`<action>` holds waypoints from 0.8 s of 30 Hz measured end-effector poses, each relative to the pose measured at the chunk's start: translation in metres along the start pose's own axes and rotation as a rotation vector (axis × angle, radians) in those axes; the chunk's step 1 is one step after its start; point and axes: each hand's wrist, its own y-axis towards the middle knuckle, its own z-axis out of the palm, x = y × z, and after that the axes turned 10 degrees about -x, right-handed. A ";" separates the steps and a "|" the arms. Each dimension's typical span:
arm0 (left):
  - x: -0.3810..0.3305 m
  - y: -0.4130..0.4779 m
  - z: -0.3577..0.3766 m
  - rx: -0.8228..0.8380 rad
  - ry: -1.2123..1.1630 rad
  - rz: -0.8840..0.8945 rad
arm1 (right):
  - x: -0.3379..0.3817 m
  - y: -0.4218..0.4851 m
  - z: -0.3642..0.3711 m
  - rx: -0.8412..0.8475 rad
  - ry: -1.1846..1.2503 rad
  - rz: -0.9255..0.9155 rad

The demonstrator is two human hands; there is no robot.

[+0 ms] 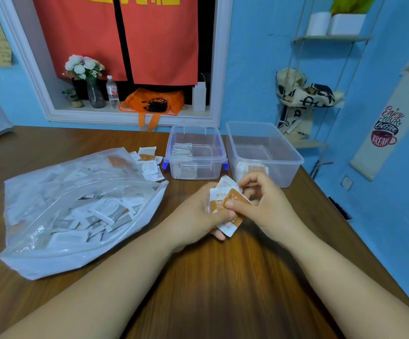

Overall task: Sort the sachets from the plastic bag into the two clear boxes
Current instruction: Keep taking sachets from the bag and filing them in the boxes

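Sachets (pixel 228 204), small bundle: white-and-orange printed packets, fanned, held over the table (pixel 223 277) just in front of the blue-clipped box (pixel 206 171) and the plain box (pixel 289 172). Left hand (pixel 198 214) grips the bundle from below. Right hand (pixel 264 204) pinches the top packet, probably to peel it off for sorting. Plastic bag (pixel 76 204): open, still full, to the left.
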 end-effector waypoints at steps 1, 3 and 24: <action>0.000 0.000 -0.001 -0.027 0.152 0.067 | 0.001 -0.002 0.001 0.016 -0.003 -0.005; 0.002 0.000 -0.001 -0.062 0.477 0.225 | 0.003 -0.005 0.005 0.083 0.024 -0.010; 0.025 0.010 0.011 -0.156 0.522 0.228 | -0.012 0.000 0.022 -0.006 0.285 0.286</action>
